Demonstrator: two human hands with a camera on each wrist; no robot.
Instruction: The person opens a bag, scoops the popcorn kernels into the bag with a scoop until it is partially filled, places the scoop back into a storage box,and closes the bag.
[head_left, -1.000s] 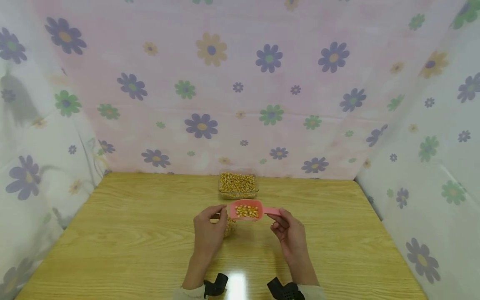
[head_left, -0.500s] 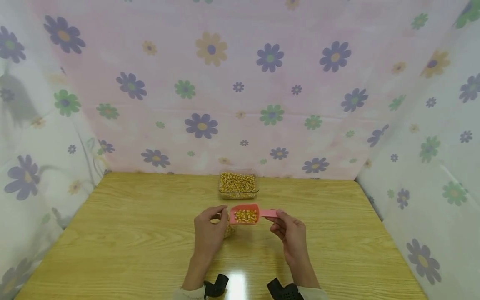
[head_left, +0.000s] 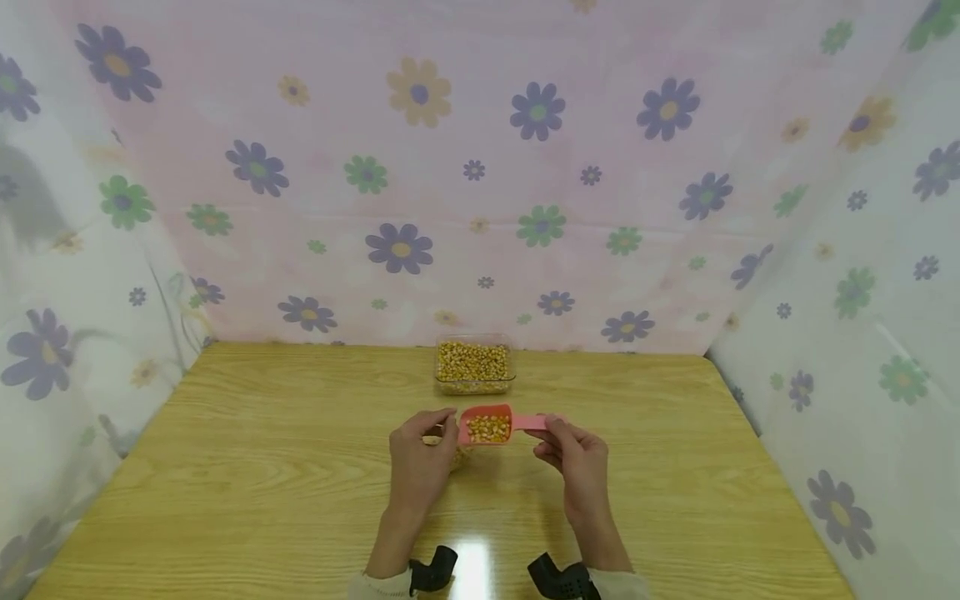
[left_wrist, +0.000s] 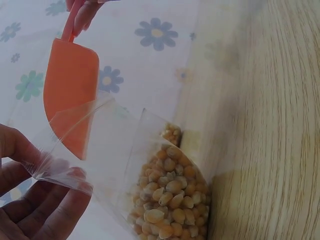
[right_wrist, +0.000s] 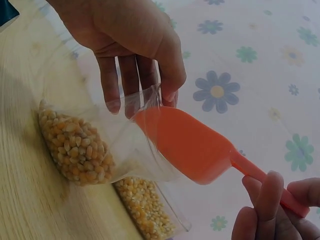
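Left hand (head_left: 420, 467) pinches 1 bag (left_wrist: 155, 175) by its rim; right hand (head_left: 583, 471) grips 1 scoop (right_wrist: 187, 145), tip in bag mouth. 1 box (head_left: 475, 388) far. Corn (head_left: 472, 362) in all 3.

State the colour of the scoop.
The scoop is coral, between pink and orange; it shows best in the right wrist view.

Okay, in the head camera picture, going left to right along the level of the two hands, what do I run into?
Left hand → pink scoop with corn kernels in it → right hand gripping the scoop's handle.
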